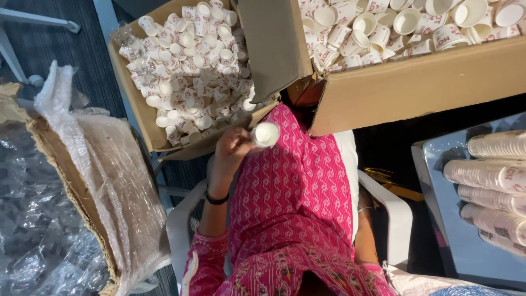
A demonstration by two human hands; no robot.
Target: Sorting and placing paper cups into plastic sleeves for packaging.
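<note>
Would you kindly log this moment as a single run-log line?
left hand: holds white paper cup | right hand: hidden | left cardboard box: loose cups | right cardboard box: loose cups

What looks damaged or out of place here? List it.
The brown cardboard at the left has a torn, ragged edge, with crumpled clear plastic film piled over and beside it. The left hand holds one paper cup. The cups in both cartons lie jumbled, not stacked.
</note>
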